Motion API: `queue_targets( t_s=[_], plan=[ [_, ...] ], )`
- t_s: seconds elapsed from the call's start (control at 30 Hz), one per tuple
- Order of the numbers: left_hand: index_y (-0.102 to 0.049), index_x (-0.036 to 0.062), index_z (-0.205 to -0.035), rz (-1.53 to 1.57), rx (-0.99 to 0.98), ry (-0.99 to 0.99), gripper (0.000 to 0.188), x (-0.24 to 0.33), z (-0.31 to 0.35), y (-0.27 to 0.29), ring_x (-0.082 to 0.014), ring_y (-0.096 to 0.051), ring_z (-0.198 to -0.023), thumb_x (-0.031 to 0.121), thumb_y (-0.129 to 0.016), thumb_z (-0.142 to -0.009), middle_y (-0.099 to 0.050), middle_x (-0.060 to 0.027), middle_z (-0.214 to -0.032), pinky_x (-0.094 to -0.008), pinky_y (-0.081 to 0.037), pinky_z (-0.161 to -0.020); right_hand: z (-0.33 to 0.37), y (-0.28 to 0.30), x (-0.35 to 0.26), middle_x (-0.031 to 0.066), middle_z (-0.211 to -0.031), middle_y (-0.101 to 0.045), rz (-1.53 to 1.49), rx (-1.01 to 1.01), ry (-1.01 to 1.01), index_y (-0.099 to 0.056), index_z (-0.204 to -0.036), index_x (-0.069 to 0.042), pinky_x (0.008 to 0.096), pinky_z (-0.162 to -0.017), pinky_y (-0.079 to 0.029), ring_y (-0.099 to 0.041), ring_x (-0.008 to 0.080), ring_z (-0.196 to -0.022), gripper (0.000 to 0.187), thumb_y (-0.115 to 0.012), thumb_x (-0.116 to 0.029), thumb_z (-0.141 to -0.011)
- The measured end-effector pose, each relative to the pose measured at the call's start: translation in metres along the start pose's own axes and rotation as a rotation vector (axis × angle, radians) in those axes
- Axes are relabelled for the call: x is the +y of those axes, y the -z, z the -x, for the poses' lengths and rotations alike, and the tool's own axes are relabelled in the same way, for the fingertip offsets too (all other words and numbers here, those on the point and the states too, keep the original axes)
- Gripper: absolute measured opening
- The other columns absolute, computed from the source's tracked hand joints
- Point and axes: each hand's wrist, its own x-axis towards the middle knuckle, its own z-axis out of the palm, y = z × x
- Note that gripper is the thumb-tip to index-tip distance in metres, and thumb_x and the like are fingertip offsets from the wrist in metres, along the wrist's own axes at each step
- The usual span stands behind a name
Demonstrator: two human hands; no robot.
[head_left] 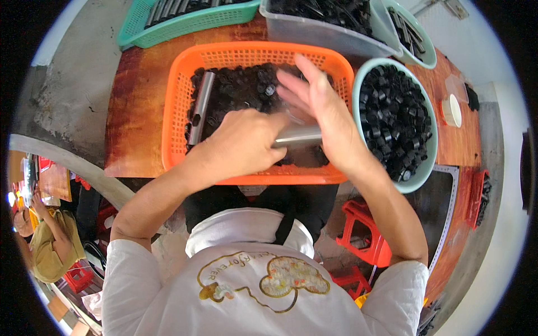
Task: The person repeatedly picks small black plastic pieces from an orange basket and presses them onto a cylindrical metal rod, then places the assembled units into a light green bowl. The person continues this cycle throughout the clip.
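Metal tube (300, 136) sits above the orange basket (263, 179), clasped in our left hand (244, 136); our right hand (329, 109) is spread beside its end. We should probably hold it steady.

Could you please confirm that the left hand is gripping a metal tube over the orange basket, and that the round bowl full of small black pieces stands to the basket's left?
Not quite: the head view shows the round bowl of small black pieces to the orange basket's right. The left hand does grip a metal tube over the basket.
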Motion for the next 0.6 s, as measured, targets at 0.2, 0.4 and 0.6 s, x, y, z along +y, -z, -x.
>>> queue_targets(
  t_s=[0.2,0.4,0.6],
  plan=[
    [-0.058,0.0027,-0.089,1.032,-0.367,0.412,0.028,0.000,-0.010,0.013,-0.0084,-0.048,-0.044,0.019,-0.079,-0.079,-0.052,0.0010,-0.060,-0.0241,-0.036,-0.039,-0.021,0.023,-0.013,0.0239,-0.152,-0.040,-0.096,-0.209,0.343,-0.018,-0.158,-0.006,0.0419,-0.106,-0.043,-0.050,0.0319,-0.133,0.078,-0.039,-0.052,-0.099],
    [-0.052,-0.0076,-0.127,1.202,-0.260,0.249,0.086,-0.011,-0.014,0.022,-0.0227,-0.070,-0.061,0.070,-0.042,-0.093,-0.068,-0.0147,-0.078,-0.0308,-0.059,-0.054,-0.008,0.040,-0.024,0.0241,-0.141,-0.054,0.129,-0.096,0.282,-0.028,-0.154,-0.004,0.0366,-0.097,-0.052,-0.063,0.0288,-0.118,0.060,-0.050,-0.027,-0.104],
    [-0.055,-0.0009,-0.132,1.469,0.379,0.073,0.085,-0.006,-0.024,0.005,-0.0352,-0.067,-0.105,0.069,-0.018,-0.100,-0.064,-0.0216,-0.120,-0.0425,-0.057,-0.088,0.005,0.010,0.003,0.0272,-0.129,-0.061,-0.169,0.343,0.496,-0.039,-0.147,0.001,0.0414,-0.095,-0.055,-0.067,0.0330,-0.112,0.045,-0.046,-0.012,-0.105]
  ],
)
